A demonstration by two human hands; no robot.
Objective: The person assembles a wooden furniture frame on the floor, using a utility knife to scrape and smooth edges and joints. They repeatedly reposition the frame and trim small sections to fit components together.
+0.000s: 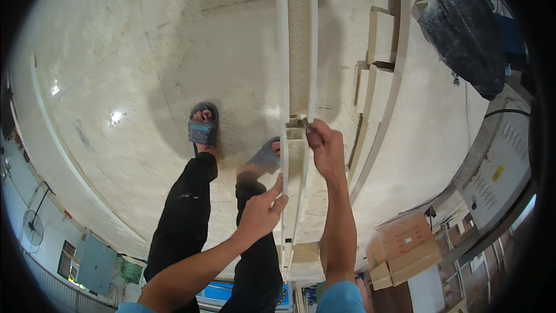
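Note:
A long white channel-shaped bar (pixel 299 40) runs from the top of the view down toward the lower edge, with a rough beige inside between two raised white edges. Short cross pieces (pixel 295 133) bridge the channel near its middle. There my right hand (pixel 327 149) is closed, its fingertips pinching a small shiny metal piece (pixel 307 126) against the bar's right edge. The fingers partly hide that piece, so its exact kind cannot be told. Lower down, my left hand (pixel 263 211) touches the bar's left edge, index finger and thumb apart; its other fingers are hidden.
Pale boards and blocks (pixel 381 37) lie along a ledge right of the bar. A dark dusty cover (pixel 460 29) hangs at the upper right. An open cardboard box (pixel 402 246) stands at the lower right. My sandalled feet (pixel 203 124) are on the dusty floor (pixel 116 156).

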